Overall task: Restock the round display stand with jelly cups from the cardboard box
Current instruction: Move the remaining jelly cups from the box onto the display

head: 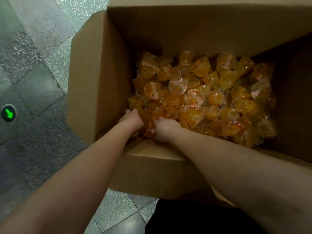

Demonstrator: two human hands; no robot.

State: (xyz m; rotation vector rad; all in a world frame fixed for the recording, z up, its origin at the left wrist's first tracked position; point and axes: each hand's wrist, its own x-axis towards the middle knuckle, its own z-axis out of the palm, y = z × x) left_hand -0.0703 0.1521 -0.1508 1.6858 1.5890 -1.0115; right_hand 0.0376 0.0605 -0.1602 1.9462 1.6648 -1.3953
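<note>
Both arms reach down into the cardboard box (101,81), scooping. Best to gather a modest handful and lift it level, since the jelly cups (194,98) lie loose and slippery just beyond the knuckles. The left hand (133,118) and right hand (164,129) sit close together, fingers curled into the cups, apparently gripping some; the display stand is not in view.

The single head view looks steeply down from close above into the open cardboard box (168,39), floor (33,65) to the left of the fingers (135,111).
</note>
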